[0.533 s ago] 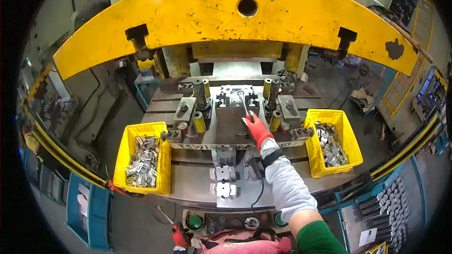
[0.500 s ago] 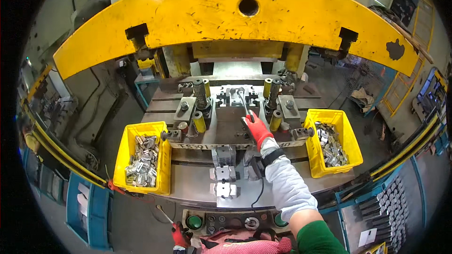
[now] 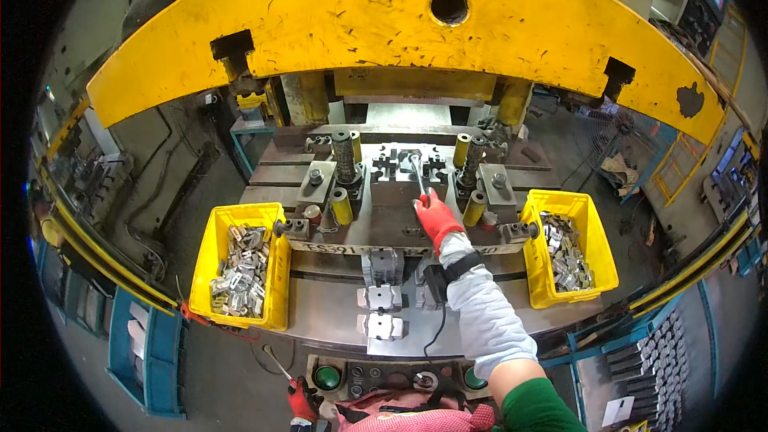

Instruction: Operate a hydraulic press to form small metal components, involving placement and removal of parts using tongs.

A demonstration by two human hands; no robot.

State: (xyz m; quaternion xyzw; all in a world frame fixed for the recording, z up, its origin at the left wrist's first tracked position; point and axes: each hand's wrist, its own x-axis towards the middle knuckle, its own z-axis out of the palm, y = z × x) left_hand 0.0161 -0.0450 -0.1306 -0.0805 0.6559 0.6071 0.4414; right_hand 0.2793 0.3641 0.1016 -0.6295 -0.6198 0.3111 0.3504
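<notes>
Red-gloved, my right hand (image 3: 438, 218) is closed round the handle of a slim metal rod tool (image 3: 420, 176) and reaches over the press bed. The tool's rounded end touches or hovers over the die (image 3: 390, 162) in the middle; I cannot tell which. At the lower left, my left hand (image 3: 302, 400), in a red glove too, grips a thin rod with a pale tip (image 3: 278, 361), held beside the control panel (image 3: 376, 378). Pale metal blocks (image 3: 380, 298) stand in a row on the bed's near plate, several of them stacked.
Yellow bins of metal pieces stand left (image 3: 280, 272) and right (image 3: 548, 292). Guide posts (image 3: 344, 158) rise around the die, and a yellow press beam (image 3: 352, 24) spans above. A black cable (image 3: 442, 328) hangs below my right wrist. Metal parts cover a rack (image 3: 660, 368) at lower right.
The view has shifted slightly. My right hand keeps the rod tool over the die, its end now a little farther left on it. My left hand still grips its rod.
</notes>
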